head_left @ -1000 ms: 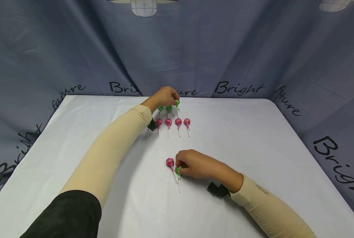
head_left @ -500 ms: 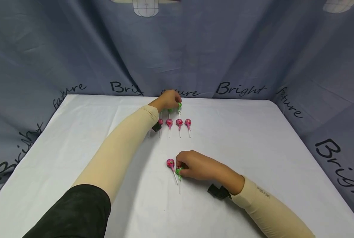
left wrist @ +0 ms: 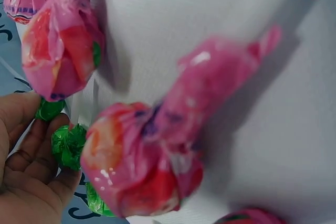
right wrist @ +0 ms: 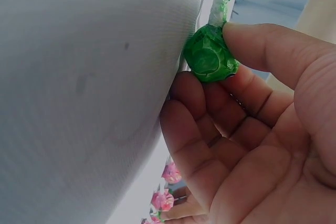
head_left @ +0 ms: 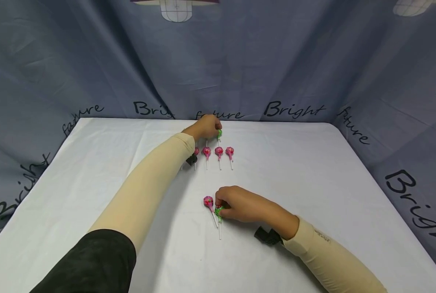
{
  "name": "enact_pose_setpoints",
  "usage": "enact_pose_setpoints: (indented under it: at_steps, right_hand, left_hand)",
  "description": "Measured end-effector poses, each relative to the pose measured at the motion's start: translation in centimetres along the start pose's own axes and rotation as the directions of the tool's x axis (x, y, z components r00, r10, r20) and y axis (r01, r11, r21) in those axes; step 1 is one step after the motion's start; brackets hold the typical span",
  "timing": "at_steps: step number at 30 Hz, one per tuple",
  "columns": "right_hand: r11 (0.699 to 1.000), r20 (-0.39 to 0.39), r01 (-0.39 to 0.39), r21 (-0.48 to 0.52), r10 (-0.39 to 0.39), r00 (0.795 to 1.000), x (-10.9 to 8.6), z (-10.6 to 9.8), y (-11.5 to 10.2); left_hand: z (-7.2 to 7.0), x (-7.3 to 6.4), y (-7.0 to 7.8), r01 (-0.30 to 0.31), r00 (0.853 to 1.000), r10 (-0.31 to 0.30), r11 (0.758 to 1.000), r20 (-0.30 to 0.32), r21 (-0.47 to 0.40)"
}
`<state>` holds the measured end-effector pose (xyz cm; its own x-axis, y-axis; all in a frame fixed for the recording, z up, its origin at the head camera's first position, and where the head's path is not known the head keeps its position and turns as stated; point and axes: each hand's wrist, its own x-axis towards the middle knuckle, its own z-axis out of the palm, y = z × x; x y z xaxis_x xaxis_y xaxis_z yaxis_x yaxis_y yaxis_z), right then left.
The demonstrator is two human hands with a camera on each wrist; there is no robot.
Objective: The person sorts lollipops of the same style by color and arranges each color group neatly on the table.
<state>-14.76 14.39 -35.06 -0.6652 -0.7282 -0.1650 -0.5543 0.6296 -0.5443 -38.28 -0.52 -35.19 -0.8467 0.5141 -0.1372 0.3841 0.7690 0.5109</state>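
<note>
At the far side of the table, my left hand [head_left: 206, 127] pinches the head of a green-wrapped lollipop [head_left: 219, 133], its stick toward me. Just in front lies a row of pink-wrapped lollipops [head_left: 219, 151], sticks also toward me; my left wrist covers part of it. The left wrist view shows another green lollipop [left wrist: 68, 146] beside the fingers, behind a close pink lollipop [left wrist: 139, 161]. Nearer to me, my right hand [head_left: 241, 203] pinches a second green lollipop [right wrist: 210, 56] by its head between thumb and fingers. A pink lollipop [head_left: 208, 201] lies left of it, its stick slanting toward the green one's.
A white cloth covers the table [head_left: 295, 171]. Behind its far edge hangs a grey-blue curtain [head_left: 247, 61] with black lettering, which also runs along both sides. Black wrist cameras [head_left: 267, 235] sit under the cuffs.
My left hand has come slightly nearer to me, and the green lollipop in it now lies closer to the pink row. The right hand and its lollipop have stayed put.
</note>
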Motion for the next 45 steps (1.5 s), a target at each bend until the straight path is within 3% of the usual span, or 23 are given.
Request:
enact_pose_setpoints:
  at_steps: [8, 13, 18, 22, 27, 34, 41, 45]
  right_hand:
    - [1.000, 0.001, 0.005, -0.003, -0.005, 1.000, 0.2, 0.1, -0.2]
    - [1.000, 0.007, -0.005, -0.010, 0.005, 1.000, 0.4, 0.1, -0.4]
    - [0.999, 0.017, -0.023, -0.024, 0.023, 1.000, 0.7, 0.1, -0.5]
    - [0.999, 0.017, -0.023, -0.024, 0.023, 1.000, 0.9, 0.1, -0.6]
    - [0.999, 0.020, -0.021, -0.032, 0.022, 1.000, 0.9, -0.1, -0.7]
    - [0.999, 0.018, -0.021, -0.029, 0.021, 1.000, 0.5, 0.1, -0.5]
    - [1.000, 0.004, -0.003, -0.017, 0.003, 1.000, 0.3, 0.0, -0.4]
    - [1.000, 0.004, -0.005, -0.013, 0.005, 1.000, 0.1, 0.0, -0.3]
  left_hand:
    - [-0.1, -0.3, -0.1, 0.023, 1.000, -0.023, 1.000, -0.003, 0.001]
    - [-0.4, -0.5, -0.2, 0.031, 0.998, -0.033, 0.998, -0.048, -0.048]
    - [-0.9, -1.0, -0.5, 0.009, 0.993, -0.018, 0.997, -0.116, -0.070]
    - [-1.2, -1.9, -0.8, -0.038, 0.990, 0.030, 0.998, -0.141, -0.053]
    - [-0.9, -4.7, -0.6, -0.102, 0.982, 0.089, 0.992, -0.167, -0.073]
    - [0.5, -10.4, 0.4, -0.131, 0.983, 0.116, 0.986, -0.143, -0.106]
    - [1.7, -16.3, 1.1, -0.162, 0.987, 0.159, 0.981, -0.035, -0.105]
    - [2.7, -18.8, 1.9, -0.168, 0.984, 0.174, 0.979, 0.042, -0.113]
